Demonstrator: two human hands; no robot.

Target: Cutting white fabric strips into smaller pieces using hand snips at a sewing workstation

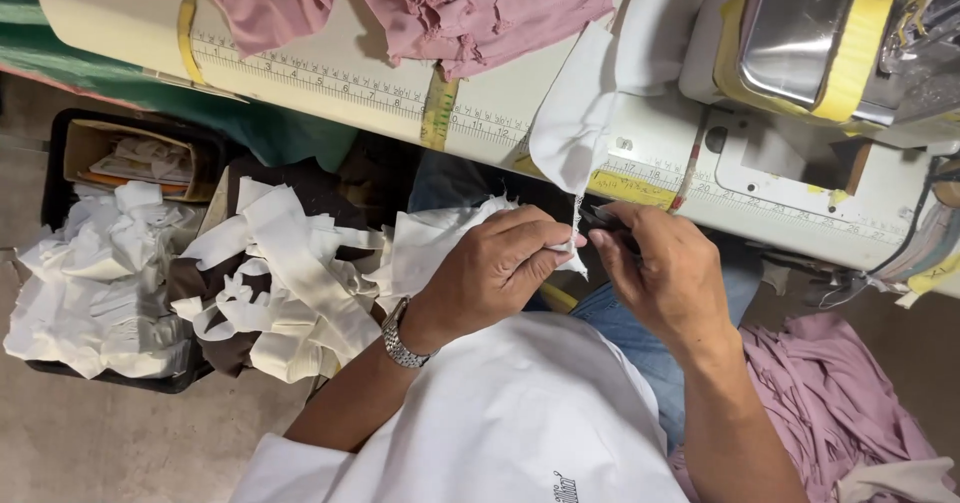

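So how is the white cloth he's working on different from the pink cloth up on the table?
The white cloth hangs off the table edge, pinched at its lower tip by the left hand, with the right hand beside it; the pink cloth lies bunched on the tabletop, untouched. The white cloth looks smooth, the pink cloth crumpled. Both rest partly on the table.

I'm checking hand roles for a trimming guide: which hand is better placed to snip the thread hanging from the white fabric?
Probably the right hand: it holds a small dark tool at the thread, while the left hand pinches the white fabric taut.
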